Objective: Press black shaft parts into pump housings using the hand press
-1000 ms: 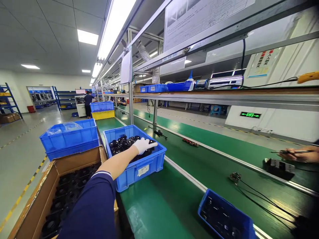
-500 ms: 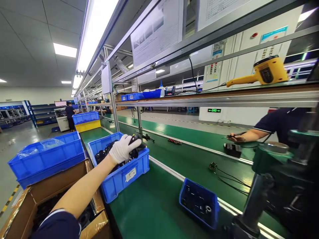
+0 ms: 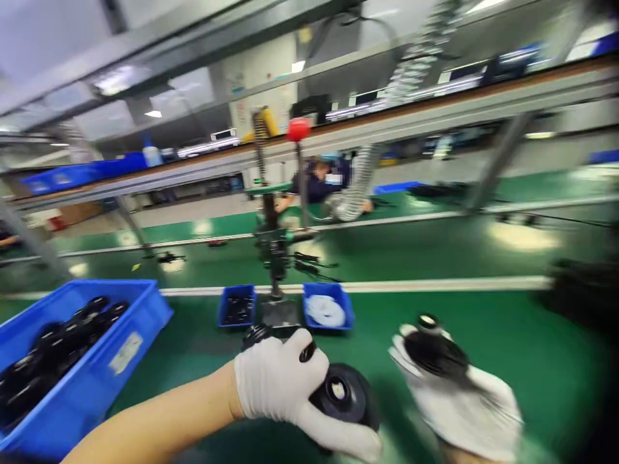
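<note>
Left hand (image 3: 283, 380) curled round black disc (image 3: 351, 398), right hand (image 3: 467, 403) probably cupped round second disc (image 3: 435, 353).

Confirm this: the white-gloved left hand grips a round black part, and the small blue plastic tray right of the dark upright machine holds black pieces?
No: the head view shows white pieces in that blue tray; the left hand does grip a round black part.
</note>
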The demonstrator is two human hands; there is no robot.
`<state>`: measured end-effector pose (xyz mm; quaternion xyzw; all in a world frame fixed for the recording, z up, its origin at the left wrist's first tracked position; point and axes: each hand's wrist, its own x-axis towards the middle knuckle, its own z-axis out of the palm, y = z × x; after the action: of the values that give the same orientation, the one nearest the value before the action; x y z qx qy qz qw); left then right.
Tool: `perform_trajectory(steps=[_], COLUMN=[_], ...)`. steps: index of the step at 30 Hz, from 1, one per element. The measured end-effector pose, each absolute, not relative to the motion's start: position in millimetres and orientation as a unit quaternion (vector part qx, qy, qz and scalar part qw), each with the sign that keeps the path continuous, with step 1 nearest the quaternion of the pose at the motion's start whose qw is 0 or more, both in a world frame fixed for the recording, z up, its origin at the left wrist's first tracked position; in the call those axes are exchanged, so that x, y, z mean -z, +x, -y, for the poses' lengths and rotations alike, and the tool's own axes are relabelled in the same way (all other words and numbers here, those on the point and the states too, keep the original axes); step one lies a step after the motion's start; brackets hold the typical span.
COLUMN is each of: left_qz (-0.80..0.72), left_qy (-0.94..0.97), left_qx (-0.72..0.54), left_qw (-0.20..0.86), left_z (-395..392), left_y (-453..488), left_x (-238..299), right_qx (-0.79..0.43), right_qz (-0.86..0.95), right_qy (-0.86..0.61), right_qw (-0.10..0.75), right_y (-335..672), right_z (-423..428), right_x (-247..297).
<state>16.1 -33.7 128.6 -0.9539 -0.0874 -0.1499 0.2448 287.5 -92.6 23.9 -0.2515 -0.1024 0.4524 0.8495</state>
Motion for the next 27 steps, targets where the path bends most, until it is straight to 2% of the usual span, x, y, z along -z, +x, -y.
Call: perform_trajectory(steps=[2,4,9,14,20,27], left_qz=[-0.013,-0.052,-0.045,-0.019,0.073,0.175], left_qy=[-0.954,-0.952,-0.974,-0.99,-0.991,-0.981], left_qx=[0.167,0.163,0.077,-0.011,-0.053,-0.069], left_qw=[0.249,0.254,0.208,0.139,0.094,0.038], left_z=[26,18,-5,-32,-55,-59], left_y=[58,102,203,271,303,285], left_x=[-127,-126,-119,-90,-52,-56], right_qx=[-0.431,-0.41,-0.37,-0.371,-0.399,-0.458], right_qz=[0.064,0.038,0.001,-0.012,-0.031,0.007], right_qy=[-0.253,-0.246,-0.22,-0.189,-0.185,-0.187], right_qw=[0.864,0.877,0.903,0.909,0.898,0.869], right_y=[306,317,327,331,323,314], right_z=[115,130,157,172,166,157], right_x=[-25,-25,-17,-6,12,29])
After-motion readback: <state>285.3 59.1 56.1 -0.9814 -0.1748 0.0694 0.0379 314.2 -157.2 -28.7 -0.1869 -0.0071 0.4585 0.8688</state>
